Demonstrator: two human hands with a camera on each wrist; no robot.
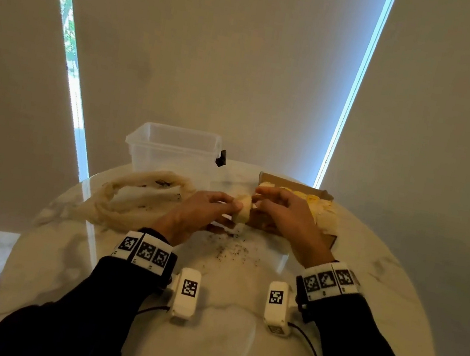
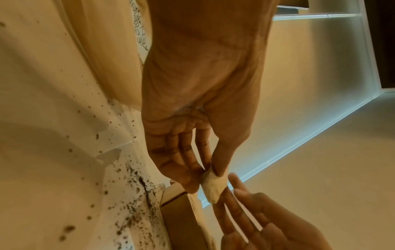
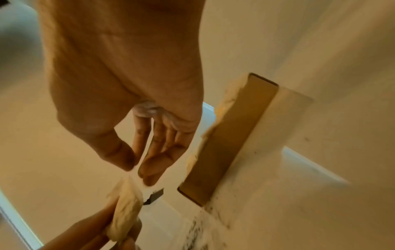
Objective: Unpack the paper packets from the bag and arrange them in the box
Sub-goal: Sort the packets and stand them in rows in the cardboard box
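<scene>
At frame centre, above a marble table, the left hand pinches a pale paper packet while the right hand hovers with fingers relaxed, the crumpled bag left and the cardboard box right behind.

The right hand is seen with fingers nearly straight, thumb near the fingertips, nothing gripped. Just below it, a crumpled paper packet is pinched by the left hand. To the right, the cardboard box lies on the table, with dark specks scattered near its corner.
</scene>
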